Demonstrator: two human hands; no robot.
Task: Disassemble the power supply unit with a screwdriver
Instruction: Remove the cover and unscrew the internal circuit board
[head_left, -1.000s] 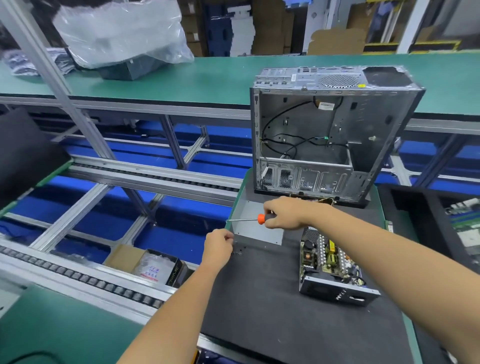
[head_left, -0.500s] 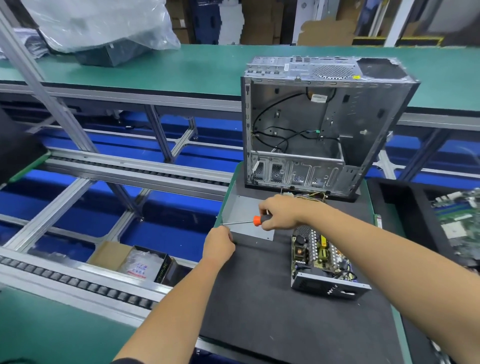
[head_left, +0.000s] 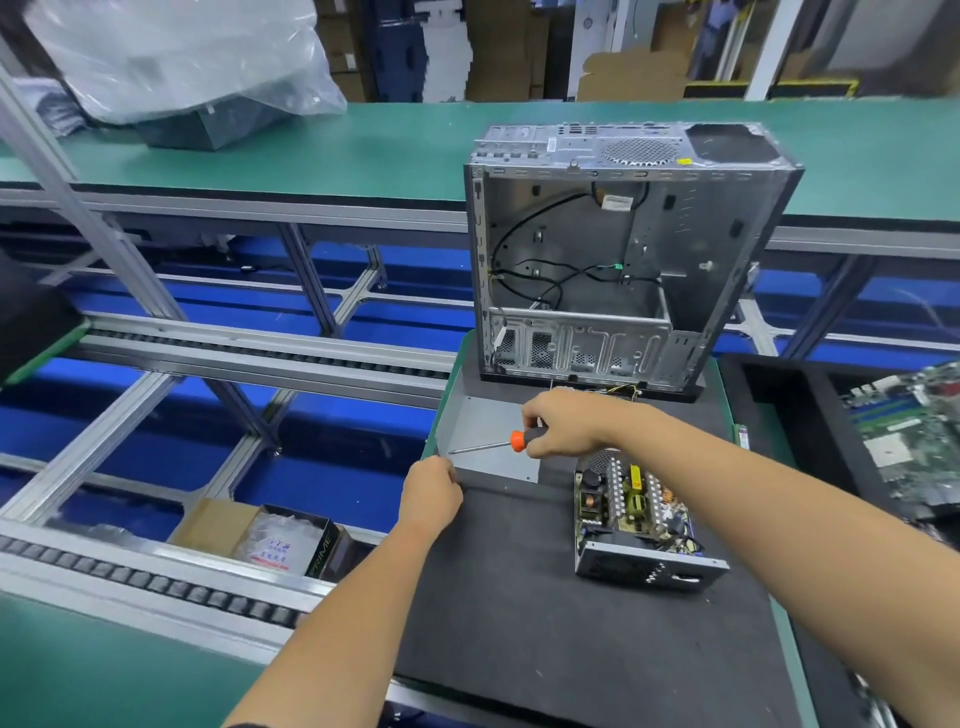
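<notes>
Opened power supply unit (head_left: 636, 525) on the black mat (head_left: 519, 597), circuit board exposed, its grey cover plate (head_left: 483, 441) lying apart to the left; the right hand (head_left: 563, 423) grips the screwdriver (head_left: 511, 440), shaft pointing left over the plate; the left hand (head_left: 431, 491), fingers curled, sits at the plate's near corner, probably pinching a small screw, though nothing is visible in it. Judged step: cover off, fasteners being set aside; next, the driver tip must reach the board's screws.

Your opened power supply unit (head_left: 631, 525) lies on the black mat, circuit board exposed; its grey cover (head_left: 488, 439) lies flat beside it, under your orange-collared screwdriver (head_left: 493, 444).
</notes>
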